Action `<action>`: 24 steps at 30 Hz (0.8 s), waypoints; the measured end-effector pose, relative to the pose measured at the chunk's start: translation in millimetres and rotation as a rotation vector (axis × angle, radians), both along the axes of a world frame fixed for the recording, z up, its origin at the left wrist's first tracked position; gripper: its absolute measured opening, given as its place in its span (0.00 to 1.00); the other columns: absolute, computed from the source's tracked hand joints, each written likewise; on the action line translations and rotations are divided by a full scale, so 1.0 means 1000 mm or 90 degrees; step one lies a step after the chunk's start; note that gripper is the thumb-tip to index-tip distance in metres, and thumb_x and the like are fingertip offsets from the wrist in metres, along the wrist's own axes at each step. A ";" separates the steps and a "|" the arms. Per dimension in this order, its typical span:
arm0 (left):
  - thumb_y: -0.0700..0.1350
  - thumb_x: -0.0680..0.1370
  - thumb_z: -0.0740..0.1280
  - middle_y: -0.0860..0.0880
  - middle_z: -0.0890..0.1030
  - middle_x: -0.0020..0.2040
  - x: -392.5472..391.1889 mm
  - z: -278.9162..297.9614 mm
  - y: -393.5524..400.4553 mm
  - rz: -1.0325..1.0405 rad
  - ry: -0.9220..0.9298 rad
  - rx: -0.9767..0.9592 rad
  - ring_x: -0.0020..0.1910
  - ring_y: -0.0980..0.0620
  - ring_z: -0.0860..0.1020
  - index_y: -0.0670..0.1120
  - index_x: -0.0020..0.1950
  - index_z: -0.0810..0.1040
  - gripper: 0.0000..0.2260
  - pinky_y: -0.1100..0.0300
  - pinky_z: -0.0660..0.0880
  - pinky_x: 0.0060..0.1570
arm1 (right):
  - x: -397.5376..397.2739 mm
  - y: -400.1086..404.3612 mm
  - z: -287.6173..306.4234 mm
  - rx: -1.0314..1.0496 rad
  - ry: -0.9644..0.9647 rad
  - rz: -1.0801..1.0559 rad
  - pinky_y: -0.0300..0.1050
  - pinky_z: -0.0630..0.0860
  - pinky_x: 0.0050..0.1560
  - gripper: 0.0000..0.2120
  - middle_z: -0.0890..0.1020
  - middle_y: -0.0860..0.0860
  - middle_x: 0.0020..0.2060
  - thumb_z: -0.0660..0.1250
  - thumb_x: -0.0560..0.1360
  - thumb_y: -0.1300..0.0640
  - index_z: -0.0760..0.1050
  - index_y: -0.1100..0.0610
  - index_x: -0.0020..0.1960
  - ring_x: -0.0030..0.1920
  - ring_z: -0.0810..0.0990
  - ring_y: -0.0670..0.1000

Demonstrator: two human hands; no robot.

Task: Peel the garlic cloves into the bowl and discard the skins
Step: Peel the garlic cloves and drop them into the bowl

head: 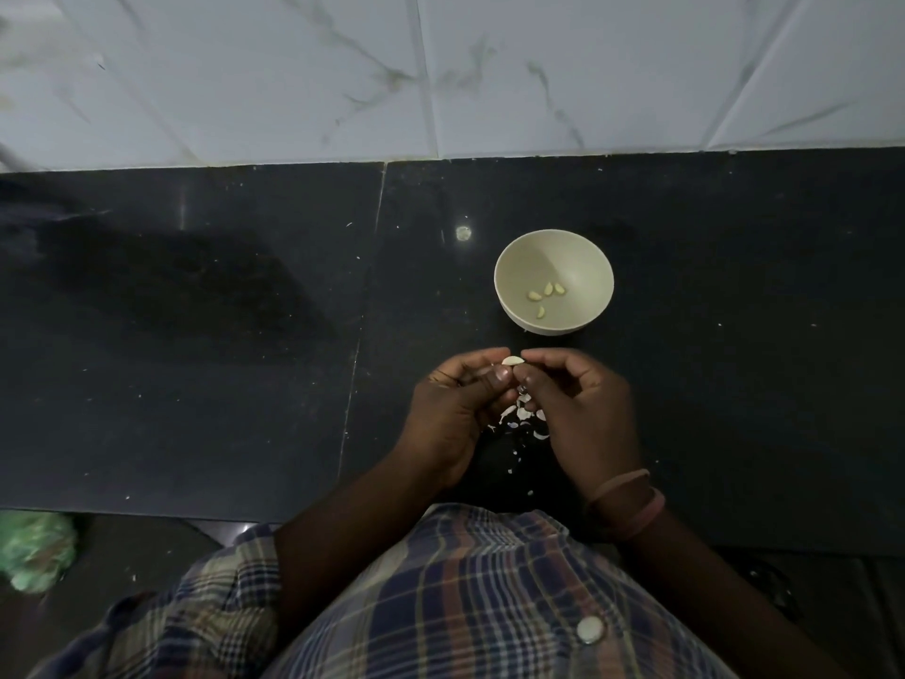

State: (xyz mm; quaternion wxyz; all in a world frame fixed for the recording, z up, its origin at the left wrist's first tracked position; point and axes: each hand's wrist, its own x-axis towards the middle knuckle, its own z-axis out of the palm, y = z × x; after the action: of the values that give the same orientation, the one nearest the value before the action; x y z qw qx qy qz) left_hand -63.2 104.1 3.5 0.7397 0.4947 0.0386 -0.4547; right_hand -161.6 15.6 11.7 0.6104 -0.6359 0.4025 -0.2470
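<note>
Both hands: left hand (pixel 453 399), right hand (pixel 570 399) pinch garlic clove (pixel 512 360) between fingertips.

A cream bowl (pixel 553 281) with pale yellow garlic cloves (pixel 546 292) sits on the black speckled desk (pixel 196 335), white skins (pixel 521 416) lie scattered on it, the wall tiles (pixel 440 66) are white with grey veins, and the shirt (pixel 465 595) is blue-brown plaid.
</note>
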 end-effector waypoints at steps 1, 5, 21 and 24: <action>0.30 0.75 0.67 0.44 0.86 0.42 0.000 0.000 0.000 -0.001 -0.010 0.001 0.40 0.52 0.84 0.40 0.51 0.82 0.09 0.64 0.81 0.42 | 0.000 0.000 0.001 0.016 -0.003 -0.001 0.40 0.80 0.43 0.05 0.87 0.50 0.41 0.74 0.75 0.62 0.84 0.56 0.50 0.40 0.84 0.46; 0.29 0.76 0.67 0.42 0.86 0.45 -0.001 0.001 0.001 -0.006 -0.041 0.000 0.43 0.50 0.85 0.38 0.52 0.83 0.09 0.62 0.81 0.45 | 0.000 0.000 0.001 0.062 -0.015 -0.010 0.40 0.80 0.38 0.02 0.86 0.53 0.38 0.73 0.76 0.63 0.84 0.58 0.48 0.35 0.83 0.48; 0.35 0.78 0.70 0.39 0.86 0.49 0.002 0.008 0.004 -0.109 -0.164 0.067 0.47 0.46 0.85 0.40 0.53 0.84 0.06 0.56 0.81 0.52 | -0.001 0.001 0.000 0.176 -0.040 -0.043 0.44 0.83 0.41 0.02 0.86 0.58 0.39 0.72 0.76 0.65 0.83 0.62 0.48 0.37 0.84 0.52; 0.35 0.78 0.71 0.40 0.87 0.49 0.001 0.007 0.005 -0.086 -0.205 0.097 0.49 0.43 0.86 0.40 0.54 0.84 0.06 0.53 0.82 0.52 | 0.003 0.003 0.002 0.186 -0.047 -0.060 0.47 0.84 0.43 0.01 0.86 0.60 0.39 0.72 0.76 0.65 0.82 0.63 0.47 0.39 0.85 0.54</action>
State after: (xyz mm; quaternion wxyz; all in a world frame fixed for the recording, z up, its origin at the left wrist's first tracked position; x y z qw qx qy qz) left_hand -61.9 109.3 11.0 0.6648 0.6169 -0.0795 -0.4137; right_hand -158.9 18.1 13.7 0.6989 -0.5111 0.4405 -0.2374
